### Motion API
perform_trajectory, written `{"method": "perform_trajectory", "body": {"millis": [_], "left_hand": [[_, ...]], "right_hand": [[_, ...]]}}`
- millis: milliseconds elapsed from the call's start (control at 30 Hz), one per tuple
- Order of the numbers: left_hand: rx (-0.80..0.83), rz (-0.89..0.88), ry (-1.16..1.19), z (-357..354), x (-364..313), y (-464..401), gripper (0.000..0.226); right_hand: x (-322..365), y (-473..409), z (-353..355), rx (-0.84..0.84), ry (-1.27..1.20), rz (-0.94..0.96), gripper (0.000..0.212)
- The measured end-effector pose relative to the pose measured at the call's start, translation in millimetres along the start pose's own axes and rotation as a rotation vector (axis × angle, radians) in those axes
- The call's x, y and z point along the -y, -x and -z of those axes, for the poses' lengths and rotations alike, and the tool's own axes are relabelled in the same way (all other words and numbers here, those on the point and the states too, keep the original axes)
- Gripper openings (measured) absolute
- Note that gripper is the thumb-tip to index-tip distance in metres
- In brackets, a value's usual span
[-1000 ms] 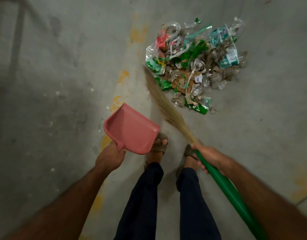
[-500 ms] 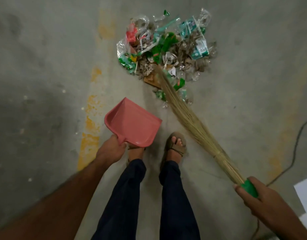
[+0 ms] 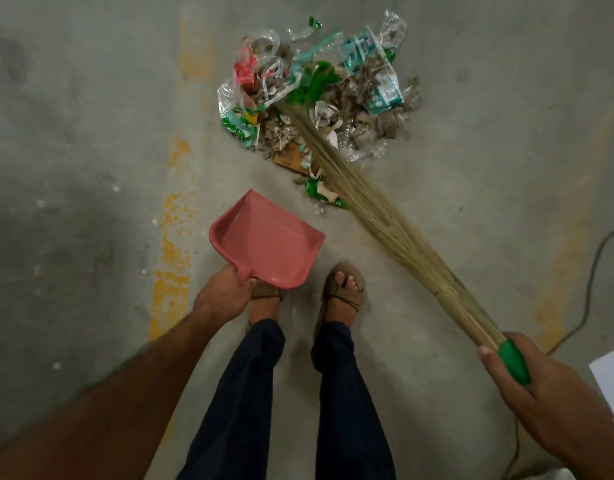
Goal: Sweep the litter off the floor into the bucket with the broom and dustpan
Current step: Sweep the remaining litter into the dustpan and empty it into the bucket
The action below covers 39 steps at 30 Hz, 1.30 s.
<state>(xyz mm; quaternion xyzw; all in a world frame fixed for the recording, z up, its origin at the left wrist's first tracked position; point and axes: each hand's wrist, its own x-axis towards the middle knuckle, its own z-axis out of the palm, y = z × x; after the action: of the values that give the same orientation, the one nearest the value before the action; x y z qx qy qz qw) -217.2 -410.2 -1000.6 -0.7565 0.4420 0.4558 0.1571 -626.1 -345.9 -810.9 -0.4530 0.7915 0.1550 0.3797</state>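
A heap of litter (image 3: 319, 95), made of plastic wrappers, green scraps and dry leaves, lies on the concrete floor ahead of my feet. My right hand (image 3: 537, 386) grips the green handle of a straw broom (image 3: 378, 209); its bristles stretch up-left and their tips lie on the heap's middle. My left hand (image 3: 226, 296) grips the handle of a pink dustpan (image 3: 267, 244), held empty above the floor just in front of my left foot, its mouth turned toward the heap. No bucket is in view.
My two sandalled feet (image 3: 345, 289) stand just behind the dustpan. A worn yellow painted line (image 3: 174, 237) runs along the floor on the left. A dark cable (image 3: 596, 265) curves at the right edge, with a white sheet (image 3: 613, 379) below it.
The broom swung from the heap's left side to its middle, and my right hand moved out to the lower right. The view shifted; the dustpan stays in my left hand.
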Motion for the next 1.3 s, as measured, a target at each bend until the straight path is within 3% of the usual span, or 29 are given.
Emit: {"method": "perform_trajectory", "body": {"millis": [267,400,633,767,867,1067,1300], "left_hand": [[-0.032,-0.105,-0.153,-30.8,-25.6,-28.4,0.038],[0.001,-0.269,-0.268,-47.3,-54.1,-73.5,0.033],[-0.05,-0.245,-0.269,-41.2,-94.5,-152.3,0.036],[-0.115,-0.293,-0.291,-37.8,-87.6,-161.9,0.039],[-0.152,-0.234,-0.228,-26.7,-97.5,-173.9,0.044],[-0.077,-0.322,-0.162,7.4,-113.4,-191.7,0.045],[-0.18,-0.407,-0.111,8.7,-89.1,-162.9,0.037]], "right_hand": [[40.9,-111.8,6.2,-0.368,0.341,0.215,0.048],[67.1,-185.8,13.1,-0.446,0.434,0.254,0.047],[79.7,-275.8,43.1,-0.378,0.603,0.332,0.032],[72.4,-312.8,59.7,-0.324,0.67,0.357,0.035],[62.8,-326.5,61.6,-0.297,0.735,0.407,0.039],[44.4,-286.2,30.2,-0.277,0.724,0.463,0.048],[26.9,-185.7,-48.6,-0.07,0.526,0.287,0.053]]}}
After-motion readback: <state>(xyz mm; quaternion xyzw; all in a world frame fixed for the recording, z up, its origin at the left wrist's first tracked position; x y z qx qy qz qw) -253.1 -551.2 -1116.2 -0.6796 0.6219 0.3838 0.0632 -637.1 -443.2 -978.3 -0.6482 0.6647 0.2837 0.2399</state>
